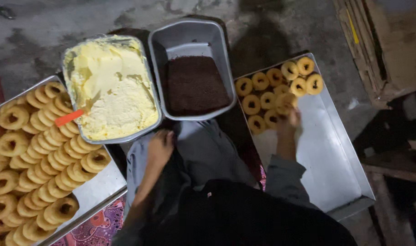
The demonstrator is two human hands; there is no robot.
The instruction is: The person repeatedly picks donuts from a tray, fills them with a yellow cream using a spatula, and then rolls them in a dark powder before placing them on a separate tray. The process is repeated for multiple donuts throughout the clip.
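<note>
Doughnuts (278,86) fill one corner of the right tray (335,150); right hand (287,119) grasps another there, left hand (160,148) loosely curled, empty; heaped left tray (103,182) remains.

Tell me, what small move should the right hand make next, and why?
Probably let go and draw back. The right hand is at the group of doughnuts on the right tray, seemingly setting one at the group's near edge. The left hand rests by the cream tub, near the full tray, so another ring seems due.
</note>
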